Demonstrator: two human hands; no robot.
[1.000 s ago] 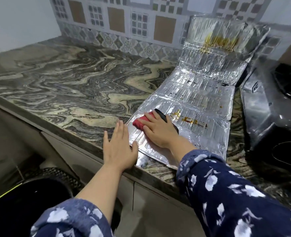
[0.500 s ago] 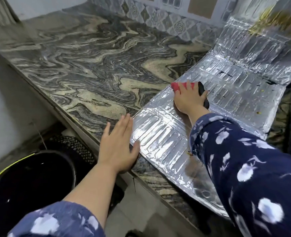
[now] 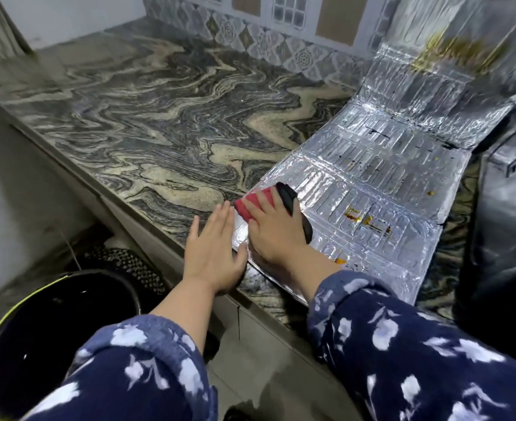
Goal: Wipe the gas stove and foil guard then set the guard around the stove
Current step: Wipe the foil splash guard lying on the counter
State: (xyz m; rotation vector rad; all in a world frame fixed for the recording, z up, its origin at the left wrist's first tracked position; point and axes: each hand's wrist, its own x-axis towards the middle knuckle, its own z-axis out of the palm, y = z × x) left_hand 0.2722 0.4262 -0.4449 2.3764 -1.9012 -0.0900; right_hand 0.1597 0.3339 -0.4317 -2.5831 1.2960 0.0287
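Foil guard [image 3: 369,189], head view: it lies unfolded on the countertop [image 3: 159,117], its far panels propped against the wall. We see the left hand [image 3: 212,253] flat, pinning its near corner; the right hand [image 3: 276,229] presses a red-and-black sponge [image 3: 255,205] there. We judge hard strokes may crease the foil.

gas stove [image 3: 502,214]: cut by right edge, blurred | black bucket [image 3: 53,323]: cut off lower left | red-and-black wiper [image 3: 269,205]: mostly under right hand [image 3: 278,235]

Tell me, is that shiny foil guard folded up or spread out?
Spread out: the foil guard lies mostly flat on the counter, its far panels bent up against the tiled wall.
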